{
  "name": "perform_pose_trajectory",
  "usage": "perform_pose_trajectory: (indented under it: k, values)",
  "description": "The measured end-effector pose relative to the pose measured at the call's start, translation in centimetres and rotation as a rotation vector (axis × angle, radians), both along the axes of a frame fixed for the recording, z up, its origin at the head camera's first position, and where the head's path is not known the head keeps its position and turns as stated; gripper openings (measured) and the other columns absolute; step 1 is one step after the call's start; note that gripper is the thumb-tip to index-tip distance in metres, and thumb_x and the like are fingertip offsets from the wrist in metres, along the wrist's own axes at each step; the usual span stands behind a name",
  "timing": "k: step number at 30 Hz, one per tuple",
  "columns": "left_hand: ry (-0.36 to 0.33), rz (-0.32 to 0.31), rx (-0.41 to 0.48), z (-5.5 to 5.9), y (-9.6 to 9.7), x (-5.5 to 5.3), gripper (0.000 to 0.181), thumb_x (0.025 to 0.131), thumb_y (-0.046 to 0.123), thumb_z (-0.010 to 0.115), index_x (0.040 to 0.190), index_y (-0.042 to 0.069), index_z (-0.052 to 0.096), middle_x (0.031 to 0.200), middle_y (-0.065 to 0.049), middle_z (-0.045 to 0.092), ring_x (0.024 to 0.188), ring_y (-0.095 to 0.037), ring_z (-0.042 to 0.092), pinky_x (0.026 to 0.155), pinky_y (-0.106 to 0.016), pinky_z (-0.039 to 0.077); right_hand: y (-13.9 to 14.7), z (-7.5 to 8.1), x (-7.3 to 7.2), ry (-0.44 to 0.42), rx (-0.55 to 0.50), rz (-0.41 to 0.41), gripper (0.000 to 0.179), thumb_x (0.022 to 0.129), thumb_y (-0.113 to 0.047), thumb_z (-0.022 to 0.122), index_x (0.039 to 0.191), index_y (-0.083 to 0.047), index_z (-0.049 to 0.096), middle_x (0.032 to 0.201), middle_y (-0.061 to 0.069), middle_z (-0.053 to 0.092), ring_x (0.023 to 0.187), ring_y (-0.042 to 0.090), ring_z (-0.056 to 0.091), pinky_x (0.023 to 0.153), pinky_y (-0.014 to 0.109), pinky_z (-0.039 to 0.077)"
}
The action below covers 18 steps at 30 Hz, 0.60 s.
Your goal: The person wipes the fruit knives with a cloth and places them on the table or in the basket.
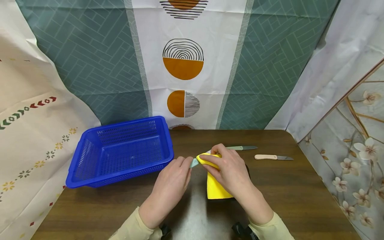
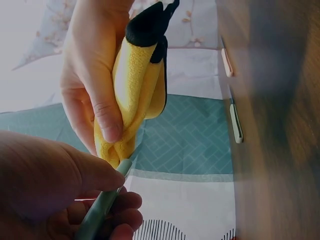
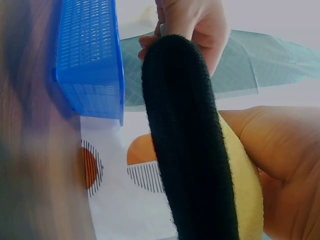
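Note:
My left hand [image 1: 175, 176] grips the pale green handle of a knife [image 2: 102, 207], thumb on top and fingers curled beneath. A yellow cloth [image 1: 217, 188] with black edging is folded around the knife's blade, and my right hand [image 1: 229, 168] pinches the cloth there. Most of the blade is hidden in the folds; a bit of it shows past the cloth in the head view. In the left wrist view the cloth [image 2: 132, 90] hangs doubled between the right thumb and fingers. The right wrist view shows its black edge [image 3: 190, 140] close up.
A blue plastic basket [image 1: 120, 125] stands on the brown table [image 1: 285, 193] to the left. Beyond my right hand lies a knife with a light green handle [image 1: 235, 148]. Farther right is another knife with a pale pink handle [image 1: 266, 157]. Patterned curtains surround the table.

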<state>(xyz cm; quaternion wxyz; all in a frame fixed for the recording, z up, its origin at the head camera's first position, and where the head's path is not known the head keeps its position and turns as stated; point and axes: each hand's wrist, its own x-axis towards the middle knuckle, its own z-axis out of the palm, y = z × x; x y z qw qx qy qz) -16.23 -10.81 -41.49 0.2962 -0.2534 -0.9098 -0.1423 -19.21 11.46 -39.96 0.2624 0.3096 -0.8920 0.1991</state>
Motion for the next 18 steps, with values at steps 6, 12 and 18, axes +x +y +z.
perform_pose_trajectory:
  k: [6, 12, 18]
  values:
    - [-0.001, -0.004, 0.008, 0.11, -0.02, 0.07, 0.030, 0.094, 0.005, 0.087, 0.119, 0.003, 0.070, 0.091, -0.006, 0.065, 0.072, -0.021, 0.058, 0.063, -0.033, 0.055, 0.00, 0.06, -0.07, 0.004, -0.002, 0.006, 0.040, 0.084, -0.022, 0.100, 0.121, -0.026, 0.087, 0.111, 0.002, 0.064, 0.088, 0.023, 0.063, 0.079, 0.042, 0.055]
    - [0.013, -0.009, 0.007, 0.20, -0.05, 0.06, 0.031, 0.094, 0.004, 0.087, 0.119, 0.003, 0.070, 0.090, -0.006, 0.064, 0.071, -0.020, 0.057, 0.061, -0.032, 0.054, 0.27, -0.03, -0.31, 0.021, -0.004, 0.005, 0.038, 0.085, -0.023, 0.099, 0.121, -0.025, 0.087, 0.111, 0.002, 0.063, 0.090, 0.023, 0.065, 0.081, 0.045, 0.056]
    - [0.030, -0.007, 0.009, 0.25, -0.08, 0.13, 0.031, 0.093, 0.004, 0.087, 0.119, 0.003, 0.070, 0.089, -0.005, 0.063, 0.071, -0.021, 0.058, 0.060, -0.033, 0.053, 0.58, 0.05, -0.54, 0.024, -0.008, -0.009, 0.038, 0.085, -0.022, 0.099, 0.121, -0.025, 0.087, 0.112, 0.001, 0.064, 0.087, 0.024, 0.064, 0.076, 0.043, 0.055]
